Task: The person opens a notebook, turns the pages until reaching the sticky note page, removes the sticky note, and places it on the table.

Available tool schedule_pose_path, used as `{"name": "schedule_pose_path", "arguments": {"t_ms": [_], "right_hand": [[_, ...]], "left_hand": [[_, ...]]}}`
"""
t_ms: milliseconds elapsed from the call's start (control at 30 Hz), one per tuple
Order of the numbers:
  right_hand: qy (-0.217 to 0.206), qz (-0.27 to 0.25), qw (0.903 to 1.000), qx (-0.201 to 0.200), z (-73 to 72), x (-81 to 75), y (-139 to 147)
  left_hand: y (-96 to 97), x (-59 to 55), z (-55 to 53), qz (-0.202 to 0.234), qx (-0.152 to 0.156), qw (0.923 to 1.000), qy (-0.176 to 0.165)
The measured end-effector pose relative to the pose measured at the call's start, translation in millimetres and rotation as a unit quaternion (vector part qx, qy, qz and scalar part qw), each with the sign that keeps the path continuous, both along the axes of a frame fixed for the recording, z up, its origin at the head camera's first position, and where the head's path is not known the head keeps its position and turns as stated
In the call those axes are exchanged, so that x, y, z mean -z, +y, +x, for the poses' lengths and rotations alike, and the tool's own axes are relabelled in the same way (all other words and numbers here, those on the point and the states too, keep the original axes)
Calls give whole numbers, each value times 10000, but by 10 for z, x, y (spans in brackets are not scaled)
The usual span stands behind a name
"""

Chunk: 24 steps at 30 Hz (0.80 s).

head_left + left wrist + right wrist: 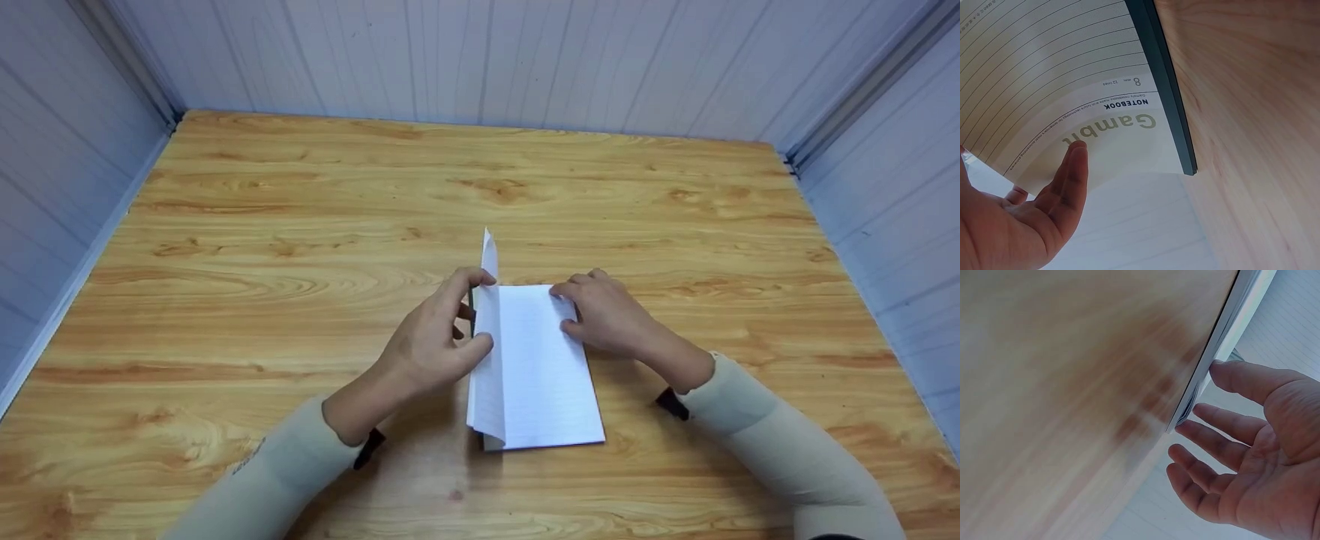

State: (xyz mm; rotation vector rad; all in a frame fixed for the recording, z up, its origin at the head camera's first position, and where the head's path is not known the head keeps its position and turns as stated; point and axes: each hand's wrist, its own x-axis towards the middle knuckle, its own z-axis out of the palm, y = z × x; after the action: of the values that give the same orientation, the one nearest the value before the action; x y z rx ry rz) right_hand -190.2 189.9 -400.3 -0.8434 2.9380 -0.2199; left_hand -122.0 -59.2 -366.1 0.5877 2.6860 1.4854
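A notebook (551,375) lies open on the table, its right side showing white lined paper. Along its left side a lined page (489,390) stands nearly upright and bends. My left hand (442,337) holds this raised page, thumb on one face and fingers behind it. In the left wrist view, a fingertip touches the page by the printed words "NOTEBOOK" and "Gambit" (1109,128); a dark cover edge (1168,95) runs beside it. My right hand (607,311) rests at the notebook's upper right edge, its thumb and fingertips touching the pages (1224,343) with loosely bent fingers.
The wood-grain table (300,202) extends around the notebook on all sides. Pale panelled walls (450,60) close off the back and both sides. A dark strap piece shows under each sleeve cuff (720,375).
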Motion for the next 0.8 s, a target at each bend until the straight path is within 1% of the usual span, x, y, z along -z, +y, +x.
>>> {"name": "schedule_pose_path", "arguments": {"t_ms": [200,433,600,700,800], "right_hand": [[-117,-156,9998,52,-4,-8,-21],[-359,-393,9984,202,-29,-26,-50],[-585,-661,9953,398,-15,-42,-59],[-537,-806,9940,502,-3,-48,-48],[-472,-1101,9909,613,3,-57,-31]], "left_hand": [[-6,6,1,104,-20,9998,-196],[3,-10,-8,-11,-46,10000,-82],[-3,2,-7,-11,-21,9999,-149],[-6,13,-7,-19,-15,9998,-186],[-2,18,-8,-2,-27,9998,-189]]}}
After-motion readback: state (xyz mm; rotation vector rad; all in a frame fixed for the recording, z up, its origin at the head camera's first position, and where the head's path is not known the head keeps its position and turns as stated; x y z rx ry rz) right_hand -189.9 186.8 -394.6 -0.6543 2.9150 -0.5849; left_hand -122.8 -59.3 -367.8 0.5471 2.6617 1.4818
